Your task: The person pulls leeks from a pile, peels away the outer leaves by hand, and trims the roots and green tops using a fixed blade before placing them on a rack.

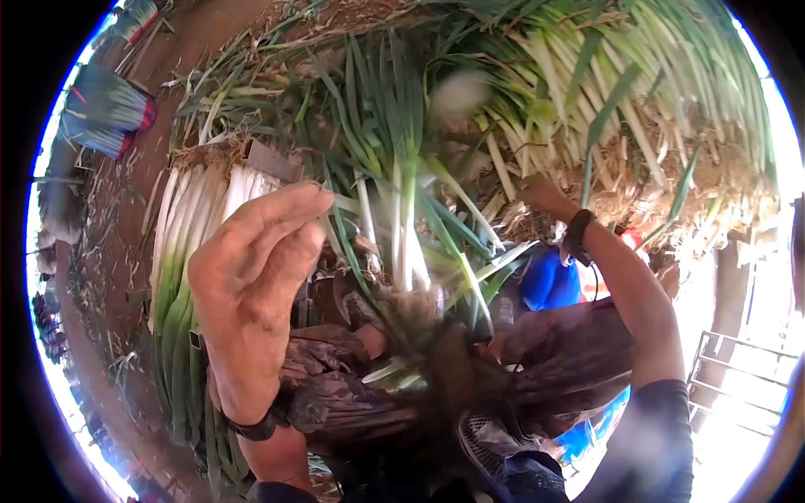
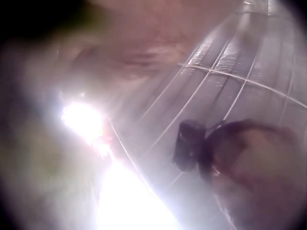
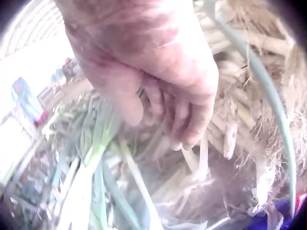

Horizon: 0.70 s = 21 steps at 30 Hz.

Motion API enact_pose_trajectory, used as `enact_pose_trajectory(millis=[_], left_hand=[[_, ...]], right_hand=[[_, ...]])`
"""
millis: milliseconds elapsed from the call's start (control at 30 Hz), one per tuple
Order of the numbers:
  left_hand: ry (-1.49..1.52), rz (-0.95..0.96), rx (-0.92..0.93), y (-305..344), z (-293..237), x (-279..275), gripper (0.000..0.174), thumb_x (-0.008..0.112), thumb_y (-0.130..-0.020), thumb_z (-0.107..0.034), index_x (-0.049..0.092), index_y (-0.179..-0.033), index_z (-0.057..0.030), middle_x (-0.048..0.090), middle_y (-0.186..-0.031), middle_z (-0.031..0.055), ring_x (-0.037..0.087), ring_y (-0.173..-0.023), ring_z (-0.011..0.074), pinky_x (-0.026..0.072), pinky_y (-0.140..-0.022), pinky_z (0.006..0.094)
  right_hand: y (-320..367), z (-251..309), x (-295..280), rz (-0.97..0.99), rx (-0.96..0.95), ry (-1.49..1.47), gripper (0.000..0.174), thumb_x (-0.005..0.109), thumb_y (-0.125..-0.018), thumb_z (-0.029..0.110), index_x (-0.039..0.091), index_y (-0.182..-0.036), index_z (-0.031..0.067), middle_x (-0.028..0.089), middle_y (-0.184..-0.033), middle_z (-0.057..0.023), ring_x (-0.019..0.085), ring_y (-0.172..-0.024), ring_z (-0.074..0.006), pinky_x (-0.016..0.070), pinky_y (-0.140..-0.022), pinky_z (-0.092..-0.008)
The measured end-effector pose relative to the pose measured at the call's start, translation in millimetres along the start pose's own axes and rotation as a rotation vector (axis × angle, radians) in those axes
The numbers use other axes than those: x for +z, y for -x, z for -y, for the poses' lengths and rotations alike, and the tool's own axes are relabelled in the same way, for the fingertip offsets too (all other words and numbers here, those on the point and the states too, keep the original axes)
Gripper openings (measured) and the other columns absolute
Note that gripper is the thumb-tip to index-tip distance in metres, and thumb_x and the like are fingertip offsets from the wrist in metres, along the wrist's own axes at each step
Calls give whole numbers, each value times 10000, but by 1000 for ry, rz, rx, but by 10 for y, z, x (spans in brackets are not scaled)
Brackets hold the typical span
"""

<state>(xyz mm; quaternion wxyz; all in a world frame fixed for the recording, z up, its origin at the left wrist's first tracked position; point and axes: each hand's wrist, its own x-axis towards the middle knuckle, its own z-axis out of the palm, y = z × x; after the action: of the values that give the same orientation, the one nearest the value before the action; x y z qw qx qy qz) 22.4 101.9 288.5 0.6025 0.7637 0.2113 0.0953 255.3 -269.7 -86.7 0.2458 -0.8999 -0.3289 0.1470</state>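
Though both released, left hand [image 1: 258, 293] and right hand [image 1: 549, 198] either side of middle leeks [image 1: 408, 201].

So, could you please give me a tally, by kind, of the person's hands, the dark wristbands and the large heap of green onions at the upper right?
Hands: 2 (left hand, right hand)
Dark wristbands: 2 (left wristband, right wristband)
Large heap of green onions: 1
Total: 5

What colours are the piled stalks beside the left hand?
The piled stalks are white near their roots, then green; best: head view.
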Motion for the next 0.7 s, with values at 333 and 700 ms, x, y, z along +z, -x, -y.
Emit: enact_pose_trajectory(millis=[333, 700], left_hand=[[-259, -100, 78, -64, 200, 20, 233, 716, -853, -28, 689, -1077, 30, 704, -1052, 149, 657, -1011, 198, 504, -879, 284], [-361, 62, 143, 8, 158, 71, 243, 607, -901, -36, 646, -1127, 43, 670, -1129, 205, 619, -1147, 294, 456, -1026, 395]], right_hand=[[-557, 2121, 1179, 397, 740, -326, 537, 558, -882, 542, 707, -1048, 54, 703, -983, -205, 684, -940, -346, 534, -756, -442], [-484, 1921, 1355, -12, 662, -400, 545, 667, -851, 405, 533, -1175, -13, 667, -1005, -217, 663, -887, -354, 536, -781, -451]])
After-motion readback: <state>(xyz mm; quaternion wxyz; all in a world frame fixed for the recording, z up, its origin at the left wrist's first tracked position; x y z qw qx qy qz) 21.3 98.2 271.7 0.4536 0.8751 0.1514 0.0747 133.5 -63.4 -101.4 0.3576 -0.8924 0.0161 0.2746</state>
